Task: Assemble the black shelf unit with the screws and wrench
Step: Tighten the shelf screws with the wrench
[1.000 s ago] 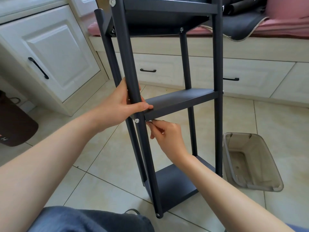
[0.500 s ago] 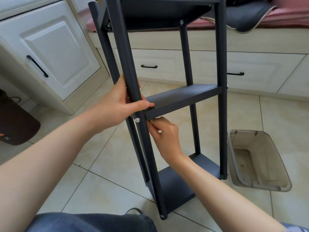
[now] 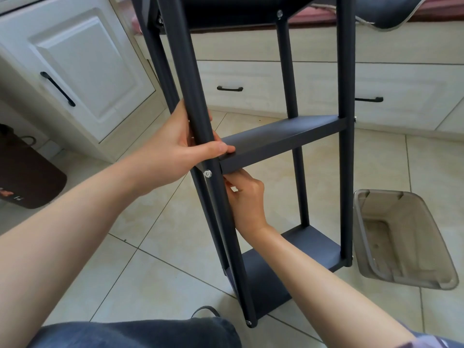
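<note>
A person's left hand grips the near post of the black shelf unit standing on the tiled floor, while the right hand pinches something small, too hidden to identify, beneath the middle shelf.

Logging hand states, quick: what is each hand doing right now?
Left hand: grips the front post, thumb on the middle shelf.
Right hand: fingers curled under that shelf beside the post; what it holds cannot be told.

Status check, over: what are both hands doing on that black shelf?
Left hand grips front post, thumb on middle shelf. Right hand pinches something small under it, beside screw. Nothing in the way.
</note>
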`<state>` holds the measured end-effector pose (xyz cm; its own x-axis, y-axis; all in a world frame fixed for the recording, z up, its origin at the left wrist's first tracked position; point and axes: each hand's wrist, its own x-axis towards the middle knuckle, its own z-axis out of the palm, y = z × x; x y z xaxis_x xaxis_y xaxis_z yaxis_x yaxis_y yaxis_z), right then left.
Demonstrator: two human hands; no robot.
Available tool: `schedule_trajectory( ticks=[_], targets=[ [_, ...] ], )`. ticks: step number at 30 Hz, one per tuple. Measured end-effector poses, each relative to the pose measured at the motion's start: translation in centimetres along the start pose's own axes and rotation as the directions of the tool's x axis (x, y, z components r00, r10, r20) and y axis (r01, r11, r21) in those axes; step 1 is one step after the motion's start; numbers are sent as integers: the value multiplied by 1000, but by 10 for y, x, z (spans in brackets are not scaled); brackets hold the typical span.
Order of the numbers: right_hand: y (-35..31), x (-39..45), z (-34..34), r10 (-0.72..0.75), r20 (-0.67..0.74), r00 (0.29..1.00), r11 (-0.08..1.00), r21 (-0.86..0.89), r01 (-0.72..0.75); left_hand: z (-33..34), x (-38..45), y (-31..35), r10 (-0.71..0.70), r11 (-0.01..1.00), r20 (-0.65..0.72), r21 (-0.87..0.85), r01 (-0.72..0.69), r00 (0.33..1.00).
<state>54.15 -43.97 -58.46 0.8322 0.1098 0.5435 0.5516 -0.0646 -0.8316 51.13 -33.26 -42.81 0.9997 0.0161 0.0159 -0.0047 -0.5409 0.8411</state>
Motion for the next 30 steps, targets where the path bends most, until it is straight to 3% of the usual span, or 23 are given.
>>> schedule_trajectory(
  ticks=[15, 21, 30],
  targets=[
    [-14, -5, -50, 12, 270, 963, 984, -173, 37, -7, -1, -5, -49, 998, 16, 43, 48, 999],
    [-27, -4, -60, -30, 282, 959, 965, -240, 101, -8, -3, -6, -80, 995, 6, 62, 80, 997],
    [-36, 6, -64, 121, 319, 940, 969, -244, -42, -10, -2, -10, -84, 995, 21, 62, 82, 996]
  ],
)
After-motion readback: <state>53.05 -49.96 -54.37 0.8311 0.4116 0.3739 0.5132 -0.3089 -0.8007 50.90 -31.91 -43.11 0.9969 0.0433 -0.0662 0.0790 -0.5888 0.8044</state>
